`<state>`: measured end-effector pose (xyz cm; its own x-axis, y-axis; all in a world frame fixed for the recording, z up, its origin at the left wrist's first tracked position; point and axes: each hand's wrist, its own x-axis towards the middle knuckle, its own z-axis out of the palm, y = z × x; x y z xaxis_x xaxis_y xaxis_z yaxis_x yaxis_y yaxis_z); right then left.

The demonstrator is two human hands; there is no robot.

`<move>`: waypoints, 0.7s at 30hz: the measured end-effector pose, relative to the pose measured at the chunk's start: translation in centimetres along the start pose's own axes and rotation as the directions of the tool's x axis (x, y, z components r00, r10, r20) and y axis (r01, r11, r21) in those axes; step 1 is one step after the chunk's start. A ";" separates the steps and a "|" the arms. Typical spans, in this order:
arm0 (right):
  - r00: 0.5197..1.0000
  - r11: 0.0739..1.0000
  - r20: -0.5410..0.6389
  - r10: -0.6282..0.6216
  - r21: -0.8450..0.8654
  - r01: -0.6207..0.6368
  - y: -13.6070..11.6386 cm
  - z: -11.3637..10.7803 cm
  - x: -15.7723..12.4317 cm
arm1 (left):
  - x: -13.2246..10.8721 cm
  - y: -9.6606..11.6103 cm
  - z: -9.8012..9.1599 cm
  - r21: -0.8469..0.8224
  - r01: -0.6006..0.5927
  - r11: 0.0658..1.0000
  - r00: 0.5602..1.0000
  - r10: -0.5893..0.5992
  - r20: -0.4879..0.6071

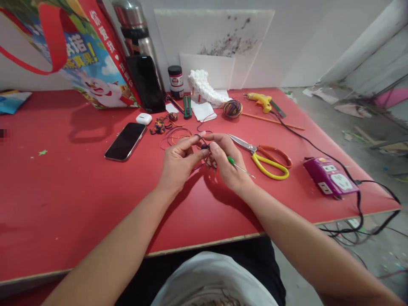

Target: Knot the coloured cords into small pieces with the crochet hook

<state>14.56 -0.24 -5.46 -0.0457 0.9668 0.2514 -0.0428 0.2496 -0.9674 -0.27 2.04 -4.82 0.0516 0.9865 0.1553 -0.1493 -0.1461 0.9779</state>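
Purple cord (204,146) held just above red tabletop (63,191) | left hand (178,163) and right hand (227,165) grips both pinched on it, right also holding green hook (230,161) | risk: thin cord may slip; hook may snag loose threads (174,137) at 11 o'clock

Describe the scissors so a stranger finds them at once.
On the red table, look just right of the right hand, which pinches a thin cord with the left hand. The scissors lie flat there, between that hand and the purple power strip. Nothing else nearby has long steel blades with one yellow and one orange handle loop.
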 end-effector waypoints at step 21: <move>0.925 0.895 -0.009 -0.380 -0.257 0.365 -0.1 -1.0 -0.2 | 0.1 1.2 0.2 -0.244 0.111 0.963 0.994 -0.111 0.013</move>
<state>15.60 -0.35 -5.47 -0.0173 0.8000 0.5997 0.2012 0.5903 -0.7817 -0.24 1.99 -3.56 0.0809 0.9956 0.0473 -0.3787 -0.0132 0.9254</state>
